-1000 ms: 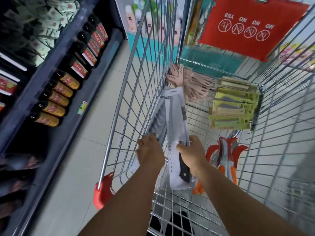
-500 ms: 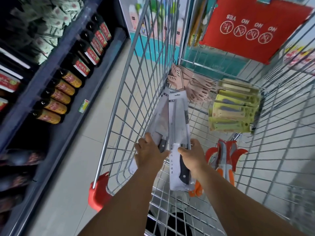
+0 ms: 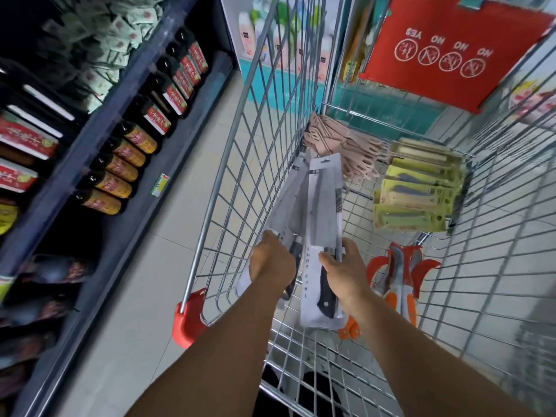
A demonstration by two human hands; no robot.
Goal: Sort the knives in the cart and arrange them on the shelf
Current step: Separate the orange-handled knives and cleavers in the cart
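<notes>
Compared with a second ago, both packaged knives sit higher in the cart (image 3: 240,164) and the left hand (image 3: 272,261), which then rested on the packs with little purchase, has closed round the handle end of its pack; the sort has therefore passed from picking through the stock to lifting out one matched pair, and nothing has yet reached the shelf (image 3: 99,136) on the left. The left hand is curled tight on the left knife pack (image 3: 287,210), fingers wrapped over the card near the black handle, with the blade end leaning toward the cart's left wall. The right hand (image 3: 343,270) pinches the right knife pack (image 3: 323,206) between thumb on the printed face and fingers behind its right edge; the finger positions behind the card cannot be confirmed from this view. The two packs overlap along their inner edges, hang tabs pointing away from the person. Remaining stock lies on the cart floor: pink knife packs (image 3: 340,145) at the far left corner, yellow-green carded knives (image 3: 418,194) stacked at the far right, and orange-handled knives (image 3: 400,278) just right of the right hand. Each group appears already separated by type.
</notes>
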